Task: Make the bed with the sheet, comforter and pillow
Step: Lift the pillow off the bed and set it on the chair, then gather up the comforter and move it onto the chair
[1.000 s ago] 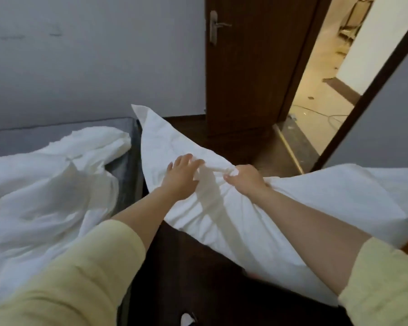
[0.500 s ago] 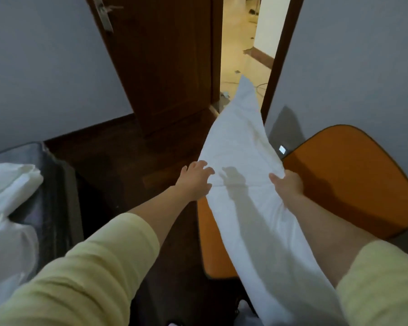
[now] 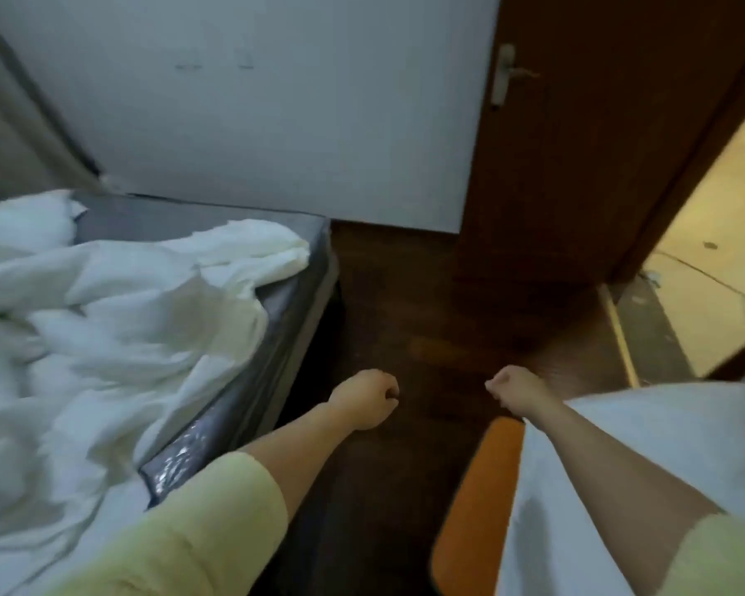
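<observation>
Both hands hang over the dark wooden floor [image 3: 405, 303] with fingers curled into loose fists and nothing in them: the left hand [image 3: 364, 400] just off the bed's corner, the right hand [image 3: 512, 391] a little apart from it. The right forearm lies across the white pillow [image 3: 663, 445], which rests on an orange chair [image 3: 474, 501] at the lower right. To the left, a rumpled white comforter [image 3: 117, 320] is heaped on the bed, with the grey, plastic-wrapped mattress [image 3: 233, 397] bare along its near edge and far end. Whether a sheet lies among those folds cannot be told. Beyond stand a pale wall [image 3: 276, 114] and an open dark wooden door [image 3: 577, 144] with a metal handle [image 3: 506, 75].
</observation>
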The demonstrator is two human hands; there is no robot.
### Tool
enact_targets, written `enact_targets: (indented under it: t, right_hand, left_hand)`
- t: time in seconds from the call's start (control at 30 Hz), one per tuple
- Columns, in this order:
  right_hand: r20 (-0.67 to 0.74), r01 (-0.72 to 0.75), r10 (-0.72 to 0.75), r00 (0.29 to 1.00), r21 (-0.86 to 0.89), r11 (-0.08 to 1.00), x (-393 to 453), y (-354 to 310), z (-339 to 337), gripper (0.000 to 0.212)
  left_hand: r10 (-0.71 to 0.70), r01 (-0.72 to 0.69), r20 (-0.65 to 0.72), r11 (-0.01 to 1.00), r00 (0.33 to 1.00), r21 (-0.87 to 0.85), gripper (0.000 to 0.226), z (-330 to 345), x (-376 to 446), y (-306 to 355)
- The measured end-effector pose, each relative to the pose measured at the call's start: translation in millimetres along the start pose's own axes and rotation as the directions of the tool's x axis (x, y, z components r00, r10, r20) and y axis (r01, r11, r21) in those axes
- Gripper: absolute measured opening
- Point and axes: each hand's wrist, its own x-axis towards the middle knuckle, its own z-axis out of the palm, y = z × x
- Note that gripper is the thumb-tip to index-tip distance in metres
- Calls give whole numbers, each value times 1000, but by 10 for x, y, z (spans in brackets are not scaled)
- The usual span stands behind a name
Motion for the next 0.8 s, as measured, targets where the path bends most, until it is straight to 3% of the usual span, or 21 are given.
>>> enact_targets:
  t: [0.13, 0.3, 0.4, 0.5, 0.57, 0.63, 0.7, 0.8]
  right_hand:
    - [128, 256, -243, 962, -102, 961, 38, -1373, 734, 9]
    - [378, 572, -478, 793, -188, 798, -151, -2939, 1896, 15]
    - [490, 689, -526, 695, -244, 682, -381, -3767, 2562, 10]
    - [536, 772, -583, 610, -236, 590, -654, -4483, 3196, 32]
    - [596, 818, -589, 546, -228, 528, -842, -4873, 3680, 37]
    - [649, 856, -587, 484, -212, 471, -956, -5089, 3979, 43]
    - [659, 879, -599, 454, -224, 420, -937, -5410, 4247, 49]
    - [616, 881, -637, 464, -245, 405, -763, -5939, 4398, 55]
  left_hand:
    - [-294, 284, -124, 954, 948, -90, 23, -314, -646, -1234]
    - [-598, 532, -219, 793, 771, -297, 33, -539, -1491, -2676]
    - [-696, 596, -237, 709, 678, -376, 36, -695, -1994, -3384]
    - [-796, 646, -269, 600, 542, -472, 39, -833, -2465, -4089]
    - [-866, 666, -244, 494, 437, -559, 43, -826, -2781, -4530]
    - [-901, 675, -218, 426, 374, -603, 47, -808, -2942, -4788]
    - [-926, 670, -187, 368, 328, -645, 49, -821, -3011, -5086]
    - [-943, 638, -171, 321, 287, -699, 54, -964, -2965, -5406]
